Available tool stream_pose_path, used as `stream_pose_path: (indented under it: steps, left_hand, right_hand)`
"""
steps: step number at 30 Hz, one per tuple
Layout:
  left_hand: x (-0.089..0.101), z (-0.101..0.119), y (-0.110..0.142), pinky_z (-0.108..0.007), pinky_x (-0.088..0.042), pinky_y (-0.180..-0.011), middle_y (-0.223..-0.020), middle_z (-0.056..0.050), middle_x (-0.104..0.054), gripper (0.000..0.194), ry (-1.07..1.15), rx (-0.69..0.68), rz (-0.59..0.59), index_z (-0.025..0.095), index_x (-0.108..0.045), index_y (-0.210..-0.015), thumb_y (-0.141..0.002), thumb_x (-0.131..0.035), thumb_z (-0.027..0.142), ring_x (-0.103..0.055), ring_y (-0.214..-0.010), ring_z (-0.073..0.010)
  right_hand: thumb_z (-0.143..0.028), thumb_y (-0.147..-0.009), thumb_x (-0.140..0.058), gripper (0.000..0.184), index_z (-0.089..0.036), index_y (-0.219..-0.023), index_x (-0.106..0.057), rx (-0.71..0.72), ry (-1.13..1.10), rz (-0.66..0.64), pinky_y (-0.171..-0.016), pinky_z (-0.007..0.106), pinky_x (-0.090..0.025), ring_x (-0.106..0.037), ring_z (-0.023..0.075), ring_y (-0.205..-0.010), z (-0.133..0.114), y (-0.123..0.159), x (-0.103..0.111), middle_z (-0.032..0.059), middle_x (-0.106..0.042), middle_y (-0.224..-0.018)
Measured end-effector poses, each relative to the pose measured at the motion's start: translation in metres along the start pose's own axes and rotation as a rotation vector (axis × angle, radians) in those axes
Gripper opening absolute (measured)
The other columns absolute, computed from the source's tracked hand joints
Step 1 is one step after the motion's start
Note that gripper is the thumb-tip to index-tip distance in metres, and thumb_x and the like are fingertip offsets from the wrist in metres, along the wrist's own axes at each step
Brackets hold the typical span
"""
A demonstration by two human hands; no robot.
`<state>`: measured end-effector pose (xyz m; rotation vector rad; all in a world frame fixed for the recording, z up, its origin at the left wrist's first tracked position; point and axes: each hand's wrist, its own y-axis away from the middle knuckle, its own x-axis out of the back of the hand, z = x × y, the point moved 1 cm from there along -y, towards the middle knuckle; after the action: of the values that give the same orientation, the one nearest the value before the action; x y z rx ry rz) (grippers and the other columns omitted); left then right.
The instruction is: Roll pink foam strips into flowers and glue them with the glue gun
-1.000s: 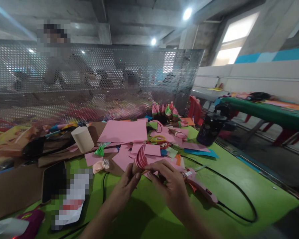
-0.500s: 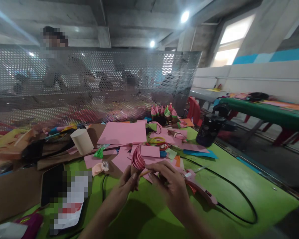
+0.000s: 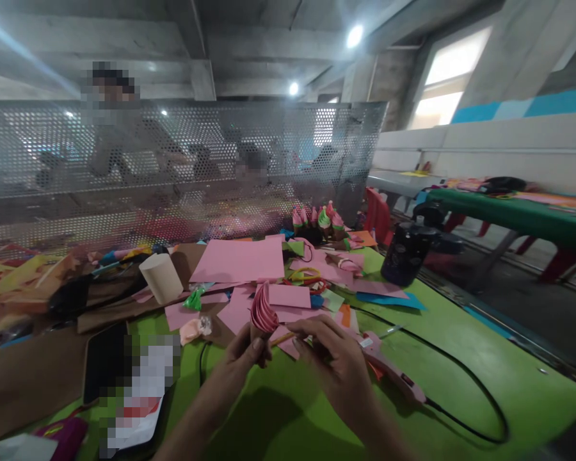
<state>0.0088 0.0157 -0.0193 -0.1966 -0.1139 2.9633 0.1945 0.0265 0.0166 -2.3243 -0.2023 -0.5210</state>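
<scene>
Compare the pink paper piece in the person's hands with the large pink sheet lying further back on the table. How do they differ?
The pink paper piece is curled into layered folds, while the large pink sheet is flat. The piece is held up by the left hand and right hand; the sheet rests untouched on the table. The piece looks smaller. Both are pink paper.

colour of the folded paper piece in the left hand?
Pink, clearest in the head view: the folded paper piece sits pinched in the left hand.
</scene>
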Motion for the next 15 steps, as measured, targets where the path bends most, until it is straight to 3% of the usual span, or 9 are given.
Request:
stream_pose_path:
  steps: [11,15]
  left_hand:
    - [0.021,0.001,-0.009,-0.024,-0.042,-0.072,-0.084,-0.002,-0.060,0.026,0.030,-0.097,0.252,0.020,-0.061,-0.097,-0.085,-0.063,0.043,-0.050,-0.074,-0.0138]
    - [0.025,0.004,-0.012,-0.026,-0.045,-0.073,-0.086,-0.002,-0.065,0.027,0.044,-0.081,0.262,0.020,-0.059,-0.099,-0.084,-0.064,0.042,-0.055,-0.073,-0.0140]
  right_hand:
    - [-0.015,-0.093,-0.055,0.021,-0.028,-0.107,-0.064,0.038,0.031,-0.002,-0.068,0.024,-0.048,-0.062,0.0175,-0.084,0.004,0.001,0.003,0.0034,-0.065,-0.096]
    - [-0.017,-0.093,-0.055,0.019,-0.027,-0.108,-0.064,0.034,0.059,-0.027,-0.066,0.024,-0.049,-0.063,0.0174,-0.083,0.004,0.001,0.004,0.0041,-0.065,-0.098]
